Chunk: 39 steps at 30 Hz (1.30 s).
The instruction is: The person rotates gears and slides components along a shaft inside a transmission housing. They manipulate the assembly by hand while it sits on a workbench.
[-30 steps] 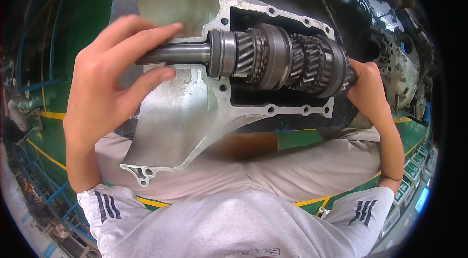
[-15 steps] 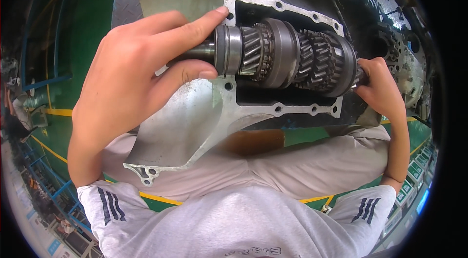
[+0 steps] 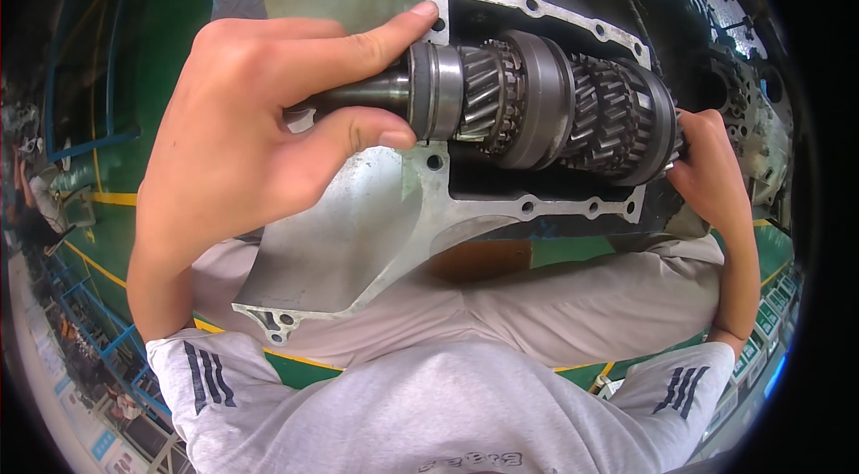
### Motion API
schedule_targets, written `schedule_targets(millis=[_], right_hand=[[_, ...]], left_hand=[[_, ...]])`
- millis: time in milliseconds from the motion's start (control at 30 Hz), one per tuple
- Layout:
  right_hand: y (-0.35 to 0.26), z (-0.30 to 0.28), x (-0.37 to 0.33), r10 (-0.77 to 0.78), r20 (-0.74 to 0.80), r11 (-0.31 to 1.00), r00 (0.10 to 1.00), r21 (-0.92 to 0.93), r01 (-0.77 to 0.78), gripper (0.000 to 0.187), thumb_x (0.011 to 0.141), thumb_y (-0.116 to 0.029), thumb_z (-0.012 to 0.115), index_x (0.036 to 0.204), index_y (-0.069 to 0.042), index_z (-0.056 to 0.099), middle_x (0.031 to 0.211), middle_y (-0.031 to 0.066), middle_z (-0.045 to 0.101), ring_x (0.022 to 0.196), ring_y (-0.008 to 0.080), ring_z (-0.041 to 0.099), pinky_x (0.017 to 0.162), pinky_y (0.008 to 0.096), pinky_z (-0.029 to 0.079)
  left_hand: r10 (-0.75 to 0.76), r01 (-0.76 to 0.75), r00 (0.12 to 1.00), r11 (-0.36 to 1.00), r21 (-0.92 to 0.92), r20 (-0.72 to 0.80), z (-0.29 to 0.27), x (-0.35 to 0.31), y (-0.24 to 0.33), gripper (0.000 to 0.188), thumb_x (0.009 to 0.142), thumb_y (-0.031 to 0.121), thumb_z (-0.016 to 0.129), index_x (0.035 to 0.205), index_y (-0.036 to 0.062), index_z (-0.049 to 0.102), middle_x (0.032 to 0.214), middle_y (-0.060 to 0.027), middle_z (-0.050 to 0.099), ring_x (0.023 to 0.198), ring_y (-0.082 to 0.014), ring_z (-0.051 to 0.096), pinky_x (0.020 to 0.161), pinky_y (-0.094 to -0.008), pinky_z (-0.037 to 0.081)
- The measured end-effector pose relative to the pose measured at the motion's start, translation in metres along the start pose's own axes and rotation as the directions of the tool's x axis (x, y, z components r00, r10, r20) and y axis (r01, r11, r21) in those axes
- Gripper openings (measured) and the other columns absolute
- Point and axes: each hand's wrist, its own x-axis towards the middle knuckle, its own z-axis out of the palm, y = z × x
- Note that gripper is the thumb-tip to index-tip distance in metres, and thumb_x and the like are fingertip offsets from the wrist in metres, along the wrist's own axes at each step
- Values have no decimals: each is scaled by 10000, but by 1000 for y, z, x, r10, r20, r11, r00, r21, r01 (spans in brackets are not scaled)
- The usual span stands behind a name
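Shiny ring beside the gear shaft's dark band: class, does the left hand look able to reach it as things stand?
Probably yes: the left hand is spread about the bare shaft, close to the shiny ring, whose upper face nothing covers.

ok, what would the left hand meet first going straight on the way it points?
Likely the dark ring on the shaft; the left hand has its thumb tip near its edge, though depth is unclear.

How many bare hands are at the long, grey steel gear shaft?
2: the left hand at the left end of the gear shaft, the right hand at its right end. Some fingers are hidden.
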Motion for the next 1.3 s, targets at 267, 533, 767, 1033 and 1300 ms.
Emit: schedule_targets(millis=[267,533,767,1033,1300], right_hand=[[-2,-18,13,-62,139,996,988,76,52,303,752,-12,736,1054,15,728,908,221,698,852,385,581,791,424,502],[10,-11,19,-90,209,956,974,291,26,238,780,-4,749,1012,44,721,804,221,664,687,294,579,710,376,501],[22,40,0,-193,-413,980,890,-41,193,300,727,16,755,949,0,555,779,201,626,727,431,615,621,469,478],[31,34,4,-173,-302,984,938,-92,152,188,789,-48,758,826,-23,576,693,195,599,677,443,602,587,491,453],[21,29,8,-168,-252,982,953,-133,137,174,887,-178,764,813,-34,700,654,191,635,684,434,628,660,521,501]], left_hand=[[-42,43,999,999,28,-17,1,-4,6,743,731,210,876,1437,87,677,748,-113,561,652,-230,492,617,-346,427],[-6,8,999,999,52,-37,3,-5,5,704,789,281,850,1441,86,671,754,-107,536,653,-241,477,617,-354,425],[-14,17,999,998,62,-46,5,-6,4,700,799,296,842,1443,85,669,764,-102,526,657,-242,477,623,-353,426],[2,0,1000,994,107,-22,3,-7,3,731,802,332,840,1468,94,654,840,-131,621,700,-258,542,675,-350,478],[-65,66,995,998,10,-79,7,-10,-3,626,757,280,899,1302,31,719,898,-172,739,717,-269,702,671,-333,538]])
